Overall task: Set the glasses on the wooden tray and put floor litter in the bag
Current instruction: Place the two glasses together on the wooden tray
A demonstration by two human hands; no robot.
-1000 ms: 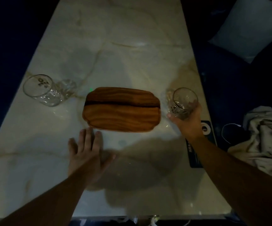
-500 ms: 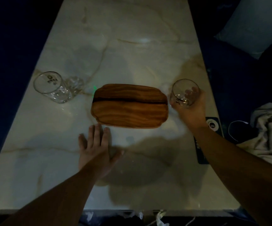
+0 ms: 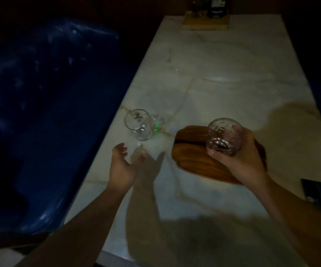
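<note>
The right hand (image 3: 240, 157) has its fingers (image 3: 237, 130) clamped around a short glass (image 3: 224, 136), holding it above the wooden tray (image 3: 192, 157). The left hand (image 3: 121, 164) hovers over the worktop (image 3: 223, 83) with its fingers (image 3: 122, 148) apart and curled, gripping nothing. Just beyond it a second glass (image 3: 139, 125) lies on its side near the worktop's left edge, left of the tray and apart from it. A blue seat (image 3: 46, 112) runs alongside the worktop.
</note>
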